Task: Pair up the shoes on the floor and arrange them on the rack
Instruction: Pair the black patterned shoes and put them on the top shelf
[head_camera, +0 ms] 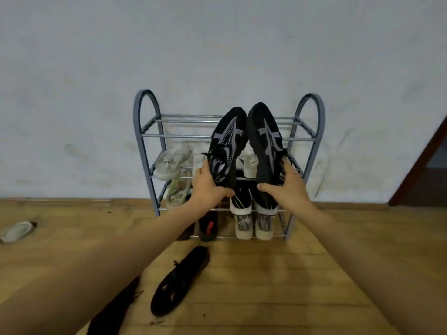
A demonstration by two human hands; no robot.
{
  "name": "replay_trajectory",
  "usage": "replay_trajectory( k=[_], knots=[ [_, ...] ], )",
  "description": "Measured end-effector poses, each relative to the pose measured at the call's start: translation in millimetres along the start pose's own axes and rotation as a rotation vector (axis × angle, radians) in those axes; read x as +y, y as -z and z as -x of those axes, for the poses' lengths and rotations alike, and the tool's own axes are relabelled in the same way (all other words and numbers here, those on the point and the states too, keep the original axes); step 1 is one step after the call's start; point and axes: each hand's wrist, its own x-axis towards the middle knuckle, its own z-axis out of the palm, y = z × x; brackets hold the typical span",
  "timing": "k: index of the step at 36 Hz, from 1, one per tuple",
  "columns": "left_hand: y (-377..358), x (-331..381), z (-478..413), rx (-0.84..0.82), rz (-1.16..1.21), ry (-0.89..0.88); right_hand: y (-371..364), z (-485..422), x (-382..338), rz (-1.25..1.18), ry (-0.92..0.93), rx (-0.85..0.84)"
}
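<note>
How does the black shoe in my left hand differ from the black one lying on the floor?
The left hand grips the held shoe by its heel, toe up before the rack; the floor shoe lies untouched on the floor. The held shoe carries grey stripes; the floor shoe shows only small reddish marks. Both are black with laces.

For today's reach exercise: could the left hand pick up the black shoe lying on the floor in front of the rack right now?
Probably not yet: the left hand grips a black-and-grey sneaker up at the rack. The black shoe itself lies unobstructed.
</note>
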Motion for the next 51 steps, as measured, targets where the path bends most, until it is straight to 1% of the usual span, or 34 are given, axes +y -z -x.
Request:
replay_trajectory(
  k=[5, 9, 13, 18, 26, 32, 35, 40, 44, 51],
  knots=[
    [30, 16, -45, 0.034, 0.002, 0.026, -9, -46, -41, 0.071, 0.024, 0.013],
    [57, 18, -78, 0.057, -0.057, 0.096, -24, -82, -73, 0.112, 0.002, -0.007],
    [84, 15, -105, 0.095, -0.136, 0.098, -47, -114, -99, 0.137, -0.009, -0.025],
    [106, 7, -139, 0.141, -0.289, 0.099, -79, -146, -122, 0.202, -0.010, -0.061],
    [129, -5, -182, 0.140, -0.353, 0.129, -109, -186, -150, 0.324, 0.031, -0.083],
    [139, -3, -200, 0.131, -0.447, 0.193, -125, -201, -161, 0.403, 0.050, -0.113],
    [145, -4, -205, 0.110, -0.445, 0.211, -132, -203, -163, 0.439, 0.051, -0.123],
    [150, -7, -205, 0.056, -0.416, 0.221, -145, -202, -163, 0.491, 0.059, -0.077],
    [151, -8, -202, 0.069, -0.428, 0.221, -151, -201, -166, 0.515, 0.091, -0.050],
    [145, -11, -198, 0.124, -0.372, 0.197, -159, -197, -170, 0.547, 0.113, -0.137]
  ],
)
